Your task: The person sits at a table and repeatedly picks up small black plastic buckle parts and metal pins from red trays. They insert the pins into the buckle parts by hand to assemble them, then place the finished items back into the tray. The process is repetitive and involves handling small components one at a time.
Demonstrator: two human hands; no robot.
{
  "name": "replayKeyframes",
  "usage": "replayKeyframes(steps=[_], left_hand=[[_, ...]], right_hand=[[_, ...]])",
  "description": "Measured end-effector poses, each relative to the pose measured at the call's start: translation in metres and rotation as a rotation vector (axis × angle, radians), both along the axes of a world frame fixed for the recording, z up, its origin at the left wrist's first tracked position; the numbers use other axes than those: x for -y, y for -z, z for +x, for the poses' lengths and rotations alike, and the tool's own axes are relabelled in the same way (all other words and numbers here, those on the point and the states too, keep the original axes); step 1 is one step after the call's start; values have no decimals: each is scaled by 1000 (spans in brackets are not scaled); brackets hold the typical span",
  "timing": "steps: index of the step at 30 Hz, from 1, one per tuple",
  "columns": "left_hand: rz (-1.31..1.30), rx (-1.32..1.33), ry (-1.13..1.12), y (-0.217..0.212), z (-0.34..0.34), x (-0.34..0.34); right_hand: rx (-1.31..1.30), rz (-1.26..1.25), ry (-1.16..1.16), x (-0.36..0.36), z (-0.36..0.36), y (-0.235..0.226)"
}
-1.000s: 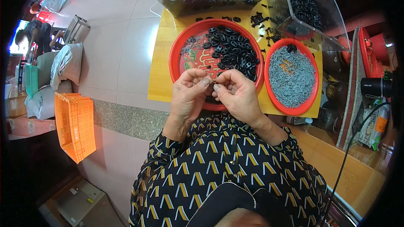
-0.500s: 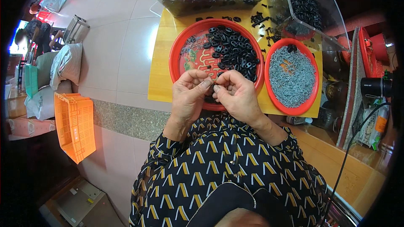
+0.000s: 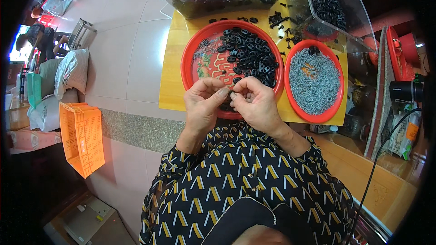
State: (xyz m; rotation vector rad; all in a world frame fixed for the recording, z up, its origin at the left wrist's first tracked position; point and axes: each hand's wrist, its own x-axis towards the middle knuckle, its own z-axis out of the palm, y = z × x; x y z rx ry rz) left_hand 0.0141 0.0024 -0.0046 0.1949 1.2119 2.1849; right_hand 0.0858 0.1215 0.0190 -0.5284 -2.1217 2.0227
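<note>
Over the near side of a round red tray (image 3: 186, 59), my left hand (image 3: 204, 102) and my right hand (image 3: 259, 105) meet, thumbs and forefingers pinched together. A small black piece (image 3: 231, 94) shows between the fingertips, and most of it is hidden by them. Black oval plastic parts with two holes (image 3: 254, 52) are heaped on the tray's right half. Some small screws (image 3: 203, 51) lie at its left. Beside my right hand, an oval red tray (image 3: 290, 95) holds a mass of grey metal screws (image 3: 315, 86).
Clear plastic bins (image 3: 227, 2) of black parts stand at the far side of the yellow table (image 3: 171, 77). Loose black pieces (image 3: 278, 19) lie before them. An orange crate (image 3: 82, 138) sits at left; a black cable (image 3: 373, 168) runs at right. Another person (image 3: 38, 38) is far left.
Both hands keep their pinch in nearly the same place. The whole view has shifted very slightly.
</note>
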Motion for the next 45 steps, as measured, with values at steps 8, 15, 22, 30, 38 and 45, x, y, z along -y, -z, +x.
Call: replayKeyframes(steps=[8, 15, 22, 30, 38, 45], left_hand=[[-77, -53, -32, 1, 10, -8], [-235, -147, -7, -4, -4, -15], [-686, -1417, 8, 1, -61, -46], [-820, -1344, 212, 8, -63, -53], [-115, -12, 212, -2, -25, -18], [53, 41, 257, -2, -11, -8]], right_hand=[[-29, 15, 22, -1, 6, 14], [-59, -155, 95, -13, 1, 9], [-24, -101, 102, -37, 6, 7], [10, -193, 76, -38, 8, 8], [-41, -442, 38, -28, -2, 2], [-64, -497, 13, -19, -5, -2]])
